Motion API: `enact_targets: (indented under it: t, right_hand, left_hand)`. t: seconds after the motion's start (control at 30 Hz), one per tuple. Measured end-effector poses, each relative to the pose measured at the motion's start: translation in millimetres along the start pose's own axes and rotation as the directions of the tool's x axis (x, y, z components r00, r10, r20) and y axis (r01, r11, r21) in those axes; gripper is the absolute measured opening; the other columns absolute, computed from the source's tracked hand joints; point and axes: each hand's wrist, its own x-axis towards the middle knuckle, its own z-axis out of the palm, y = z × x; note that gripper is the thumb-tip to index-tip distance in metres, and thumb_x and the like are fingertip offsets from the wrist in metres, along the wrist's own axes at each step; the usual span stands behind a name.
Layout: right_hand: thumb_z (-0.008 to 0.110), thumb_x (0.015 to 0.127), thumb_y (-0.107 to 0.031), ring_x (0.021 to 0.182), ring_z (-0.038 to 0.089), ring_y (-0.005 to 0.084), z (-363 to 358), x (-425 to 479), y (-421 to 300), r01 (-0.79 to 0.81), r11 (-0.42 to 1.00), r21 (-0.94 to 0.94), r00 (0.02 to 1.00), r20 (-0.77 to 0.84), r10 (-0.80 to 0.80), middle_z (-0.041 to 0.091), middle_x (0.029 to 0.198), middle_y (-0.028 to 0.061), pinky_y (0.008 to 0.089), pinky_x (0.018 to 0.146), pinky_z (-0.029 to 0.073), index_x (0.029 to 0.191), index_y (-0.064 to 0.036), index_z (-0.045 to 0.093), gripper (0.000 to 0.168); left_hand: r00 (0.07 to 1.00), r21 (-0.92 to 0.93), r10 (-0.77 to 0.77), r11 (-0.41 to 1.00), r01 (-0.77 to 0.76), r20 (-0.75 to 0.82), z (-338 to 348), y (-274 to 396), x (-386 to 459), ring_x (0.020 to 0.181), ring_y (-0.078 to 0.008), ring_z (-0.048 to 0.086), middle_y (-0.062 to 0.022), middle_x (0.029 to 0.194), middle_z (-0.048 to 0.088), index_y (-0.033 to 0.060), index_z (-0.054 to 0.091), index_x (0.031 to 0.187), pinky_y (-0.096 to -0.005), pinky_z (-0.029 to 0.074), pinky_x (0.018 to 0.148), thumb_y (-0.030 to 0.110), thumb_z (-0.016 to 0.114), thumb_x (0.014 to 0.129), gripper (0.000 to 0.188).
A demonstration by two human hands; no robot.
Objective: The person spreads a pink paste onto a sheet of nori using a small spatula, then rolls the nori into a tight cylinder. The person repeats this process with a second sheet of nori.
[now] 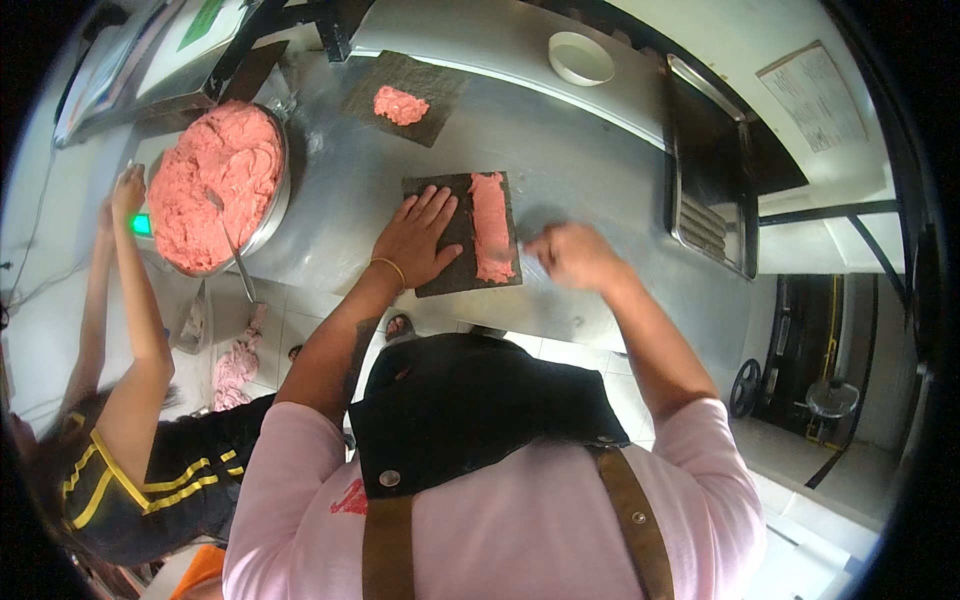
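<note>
My left hand [421, 238] lies flat, fingers apart, on the left part of a dark nori sheet [461, 279]. Pink minced meat paste [490, 217] forms a long strip near the sheet's right edge. My right hand [574, 255] is blurred just right of the sheet, its fingers curled around a thin utensil whose blurred end reaches the lower part of the strip. Farther back, a second nori sheet [429, 131] bears a small lump of paste [400, 106]. A large metal bowl [281, 191] at the left is heaped with paste, with a metal spoon [238, 259] stuck in it.
A metal tray [712, 255] at the right holds several dark rolls [703, 225]. A white bowl [580, 58] stands on the raised back ledge. Another person's hands [129, 191] are left of the paste bowl, near a green-lit display [141, 224]. A black-framed shelf [180, 97] overhangs the back left.
</note>
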Motion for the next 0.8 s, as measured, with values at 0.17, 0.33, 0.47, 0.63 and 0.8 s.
enact_targets:
  t: [0.17,0.33,0.47,0.63,0.8]
  right_hand:
    - [0.064,0.088,0.001,0.095,0.073,0.0444,48.7,-101.9,-43.0,-0.155,0.845,0.512,0.803,-0.433,0.410,0.074,0.108,0.0224,0.0493,0.085,0.059,0.114,-0.006,0.077,0.030]
    - [0.063,0.089,0.011,0.093,0.073,0.0400,116.9,-100.2,-71.5,-0.199,0.779,0.595,0.530,-0.603,0.596,0.073,0.108,0.0218,0.0426,0.083,0.059,0.119,-0.002,0.073,0.033]
    - [0.067,0.088,0.008,0.098,0.073,0.0390,108.3,-57.7,-100.4,-0.136,0.872,0.470,0.630,-0.638,0.443,0.073,0.110,0.0197,0.0436,0.083,0.060,0.119,-0.004,0.073,0.034]
    - [0.072,0.084,-0.005,0.110,0.073,0.0365,83.3,-2.9,-116.8,-0.198,0.917,0.346,0.758,-0.539,0.367,0.071,0.131,0.0152,0.0476,0.091,0.060,0.131,-0.012,0.071,0.048]
    - [0.069,0.086,-0.006,0.118,0.071,0.0342,79.1,9.3,-110.5,-0.298,0.915,0.272,0.772,-0.495,0.398,0.067,0.143,0.0116,0.0461,0.094,0.060,0.136,-0.016,0.070,0.051]
  left_hand:
    - [0.970,-0.074,-0.230,0.972,0.224,-0.083,4.8,58.2,-32.8,0.156,-0.0450,0.033,-0.0265,0.168,0.037,0.0036,0.043,0.162,-0.0566,0.028,0.126,0.058,0.063,0.098,0.087]
    - [0.993,-0.217,0.117,0.969,-0.118,-0.016,-5.2,62.9,-62.4,0.142,-0.0465,0.048,-0.0280,0.155,0.048,0.0076,0.055,0.153,-0.0585,0.042,0.114,0.053,0.074,0.092,0.078]
    - [0.924,-0.181,0.351,0.909,-0.375,-0.155,11.7,48.7,-69.5,0.140,-0.0458,0.050,-0.0274,0.152,0.050,0.0079,0.056,0.151,-0.0567,0.044,0.112,0.049,0.075,0.091,0.075]
    - [0.912,-0.182,0.375,0.897,-0.402,-0.165,14.3,45.5,-68.9,0.141,-0.0424,0.049,-0.0241,0.154,0.051,0.0098,0.058,0.150,-0.0549,0.042,0.114,0.041,0.075,0.091,0.069]
    - [0.901,-0.188,0.381,0.888,-0.419,-0.206,10.2,44.1,-70.2,0.138,-0.0409,0.052,-0.0229,0.153,0.052,0.0113,0.058,0.150,-0.0532,0.044,0.111,0.037,0.077,0.088,0.069]
